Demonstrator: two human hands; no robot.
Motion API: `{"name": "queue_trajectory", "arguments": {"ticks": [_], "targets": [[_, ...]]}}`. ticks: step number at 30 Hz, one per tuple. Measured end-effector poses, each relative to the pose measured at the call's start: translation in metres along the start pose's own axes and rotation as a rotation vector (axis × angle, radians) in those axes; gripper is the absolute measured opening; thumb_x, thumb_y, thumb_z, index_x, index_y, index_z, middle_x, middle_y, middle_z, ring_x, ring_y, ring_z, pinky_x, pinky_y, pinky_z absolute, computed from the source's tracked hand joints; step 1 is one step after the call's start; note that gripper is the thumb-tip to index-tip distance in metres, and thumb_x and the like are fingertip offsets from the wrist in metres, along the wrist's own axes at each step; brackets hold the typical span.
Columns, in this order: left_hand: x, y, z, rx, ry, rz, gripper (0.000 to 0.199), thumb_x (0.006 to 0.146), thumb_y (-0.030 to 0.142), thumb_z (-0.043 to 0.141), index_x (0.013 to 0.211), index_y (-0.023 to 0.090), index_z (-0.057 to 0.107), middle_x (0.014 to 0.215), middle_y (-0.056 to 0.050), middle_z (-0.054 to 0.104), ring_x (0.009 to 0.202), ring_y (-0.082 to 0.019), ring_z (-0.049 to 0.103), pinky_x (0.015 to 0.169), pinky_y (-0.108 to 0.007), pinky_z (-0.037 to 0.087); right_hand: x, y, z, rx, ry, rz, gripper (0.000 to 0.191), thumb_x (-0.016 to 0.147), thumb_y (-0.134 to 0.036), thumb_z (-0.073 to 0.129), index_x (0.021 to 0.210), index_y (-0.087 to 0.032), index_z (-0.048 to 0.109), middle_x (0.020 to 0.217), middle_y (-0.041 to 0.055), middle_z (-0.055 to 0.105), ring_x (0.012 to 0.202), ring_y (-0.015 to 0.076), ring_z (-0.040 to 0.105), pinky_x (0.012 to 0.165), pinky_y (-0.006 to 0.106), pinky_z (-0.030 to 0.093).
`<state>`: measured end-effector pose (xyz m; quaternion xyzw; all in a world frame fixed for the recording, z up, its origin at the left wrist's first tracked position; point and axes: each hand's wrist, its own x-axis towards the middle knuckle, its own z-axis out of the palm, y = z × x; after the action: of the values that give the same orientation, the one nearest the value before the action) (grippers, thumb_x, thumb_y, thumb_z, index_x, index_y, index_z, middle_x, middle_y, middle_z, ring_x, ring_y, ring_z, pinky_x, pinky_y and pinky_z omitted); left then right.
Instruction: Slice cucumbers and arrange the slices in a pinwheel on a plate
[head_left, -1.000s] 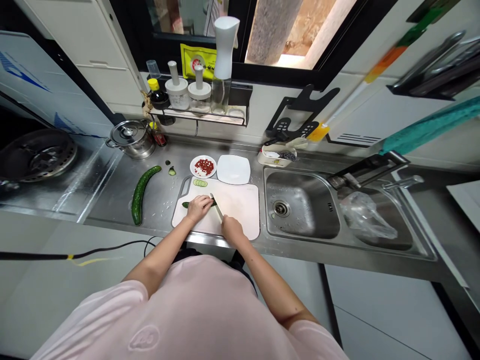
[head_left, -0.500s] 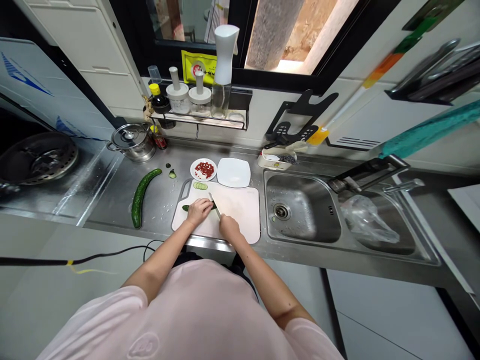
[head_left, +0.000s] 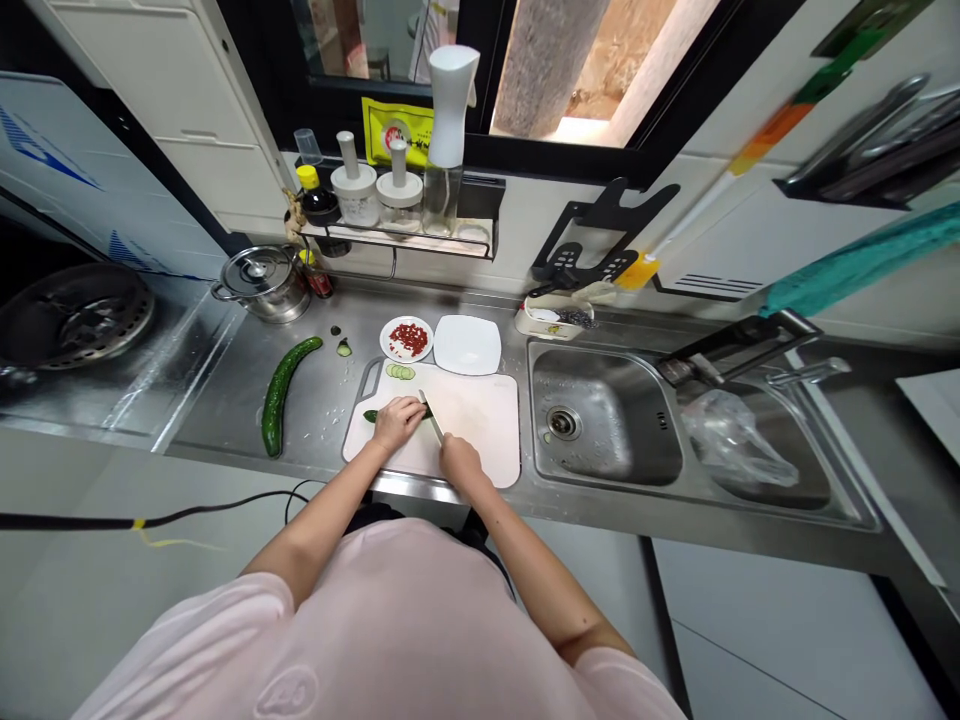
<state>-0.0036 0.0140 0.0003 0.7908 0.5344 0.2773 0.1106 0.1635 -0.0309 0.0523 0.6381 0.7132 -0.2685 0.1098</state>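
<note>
My left hand [head_left: 397,422] rests on a short piece of green cucumber [head_left: 370,416] on a white cutting board [head_left: 480,420], and the fingers hide most of the piece. My right hand [head_left: 460,465] grips a kitchen knife [head_left: 431,417], its blade beside my left fingers. A few round cucumber slices [head_left: 401,372] lie at the board's far edge. Left of the board, a long whole cucumber [head_left: 275,396] lies on the steel counter [head_left: 322,330], with small dark cucumber bits [head_left: 343,349] beyond it.
A round plate of chopped red chilli [head_left: 408,339] and a square white plate [head_left: 467,345] stand behind the board. To the right is a steel sink [head_left: 600,416], with a plastic bag [head_left: 735,438] in its second basin. A steel pot [head_left: 262,283] stands at the left.
The view has shifted slightly, so the counter sits a little lower in the frame. My hands and the knife stay at nearly the same place on the board.
</note>
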Motion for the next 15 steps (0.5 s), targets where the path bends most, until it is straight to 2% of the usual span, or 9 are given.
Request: {"name": "queue_trajectory", "arguments": {"ticks": [15], "targets": [[0.000,0.002,-0.002,-0.013,-0.002,-0.006,0.022,0.090,0.031,0.048,0.093,0.024,0.068,0.098,-0.003,0.066,0.088,-0.016,0.058,0.077,-0.029,0.045,0.006,-0.004,0.011,0.015,0.037,0.004,0.023,0.089,-0.011,0.034,0.103,-0.013,0.053,0.094,0.0144,0.066,0.090,0.0218,0.064,0.072,0.029,0.044]]}}
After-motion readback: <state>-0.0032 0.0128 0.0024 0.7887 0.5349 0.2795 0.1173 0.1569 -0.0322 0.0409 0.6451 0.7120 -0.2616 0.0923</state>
